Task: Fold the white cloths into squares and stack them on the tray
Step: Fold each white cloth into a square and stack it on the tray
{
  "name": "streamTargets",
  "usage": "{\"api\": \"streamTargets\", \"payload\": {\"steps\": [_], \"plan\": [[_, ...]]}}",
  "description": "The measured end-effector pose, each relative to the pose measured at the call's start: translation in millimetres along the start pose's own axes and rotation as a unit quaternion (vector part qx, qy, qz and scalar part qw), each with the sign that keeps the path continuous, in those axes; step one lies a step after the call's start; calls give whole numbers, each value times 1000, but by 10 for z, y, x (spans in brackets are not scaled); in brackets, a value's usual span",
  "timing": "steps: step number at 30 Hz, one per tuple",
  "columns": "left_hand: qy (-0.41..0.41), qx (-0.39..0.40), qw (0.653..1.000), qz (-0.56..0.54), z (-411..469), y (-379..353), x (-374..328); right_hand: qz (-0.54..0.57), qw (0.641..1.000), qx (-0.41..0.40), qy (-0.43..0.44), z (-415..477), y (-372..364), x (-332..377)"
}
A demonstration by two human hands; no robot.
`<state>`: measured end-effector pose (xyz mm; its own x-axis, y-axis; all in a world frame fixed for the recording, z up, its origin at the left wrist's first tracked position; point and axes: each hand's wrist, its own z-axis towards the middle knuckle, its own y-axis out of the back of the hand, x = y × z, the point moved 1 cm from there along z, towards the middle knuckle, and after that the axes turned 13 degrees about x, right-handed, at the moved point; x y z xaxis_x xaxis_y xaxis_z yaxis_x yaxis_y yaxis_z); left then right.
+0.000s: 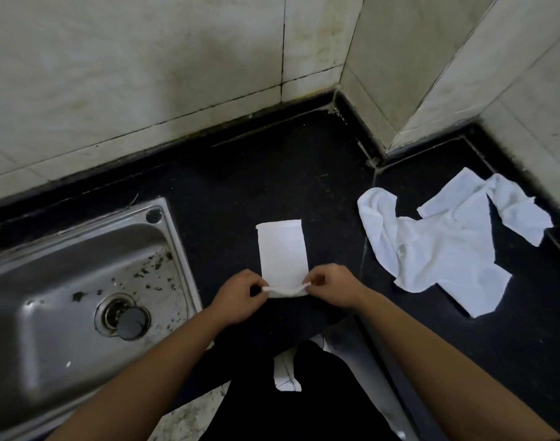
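Note:
A white cloth (pixel 282 249), folded into a narrow strip, lies on the black counter (pixel 240 173) in front of me. My left hand (pixel 240 292) pinches its near left corner and my right hand (pixel 331 286) pinches its near right corner, with the near edge lifted slightly off the counter. A heap of unfolded white cloths (pixel 447 240) lies crumpled on the counter to the right. No tray is in view.
A stainless steel sink (pixel 65 281) with a black drain plug (pixel 132 323) is set in the counter at the left. Tiled walls (pixel 144 74) close the back and form a corner at the right. My dark clothing fills the bottom centre.

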<state>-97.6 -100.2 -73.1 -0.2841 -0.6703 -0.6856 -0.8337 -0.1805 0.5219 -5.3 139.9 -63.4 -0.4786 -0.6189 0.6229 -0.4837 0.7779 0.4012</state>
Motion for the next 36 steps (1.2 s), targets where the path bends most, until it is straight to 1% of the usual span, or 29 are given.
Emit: {"api": "streamTargets", "payload": {"steps": [2, 4, 6, 8, 11, 14, 18, 22, 28, 30, 31, 32, 33, 34, 35, 36], "plan": [[42, -25, 992, -118, 108, 101, -20, 102, 993, -61, -7, 85, 92, 45], [75, -66, 973, -208, 236, 193, -27, 189, 975, -118, -8, 204, 182, 102], [102, -112, 950, -274, 363, 282, -35, 251, 956, -151, -8, 334, 247, 152], [126, -148, 923, -332, 490, 351, -43, 302, 938, -168, -10, 477, 281, 171], [150, -185, 894, -380, 648, 423, -87, 334, 924, -187, -23, 630, 313, 203], [160, -202, 883, -391, 815, 456, -82, 326, 921, -211, -33, 759, 386, 221], [164, -211, 898, -348, 993, 452, -8, 299, 927, -221, -50, 884, 441, 197], [192, -223, 903, -313, 1060, 430, 16, 276, 933, -219, -67, 948, 442, 174], [227, -220, 917, -243, 1052, 426, -5, 239, 943, -212, -93, 980, 439, 179], [221, -221, 925, -216, 1038, 437, -28, 217, 949, -210, -89, 955, 450, 207], [210, -220, 931, -201, 1023, 437, -45, 189, 956, -209, -81, 934, 443, 226], [194, -217, 940, -180, 991, 422, -66, 137, 966, -211, -66, 899, 421, 237], [170, -220, 951, -138, 943, 390, -73, 63, 972, -221, -43, 855, 382, 236], [136, -232, 961, -69, 884, 346, -69, -25, 971, -239, -13, 806, 325, 221], [98, -243, 965, 21, 821, 292, -60, -117, 959, -257, 23, 755, 256, 197], [59, -244, 961, 114, 765, 240, -42, -197, 942, -266, 56, 717, 187, 170]]}}
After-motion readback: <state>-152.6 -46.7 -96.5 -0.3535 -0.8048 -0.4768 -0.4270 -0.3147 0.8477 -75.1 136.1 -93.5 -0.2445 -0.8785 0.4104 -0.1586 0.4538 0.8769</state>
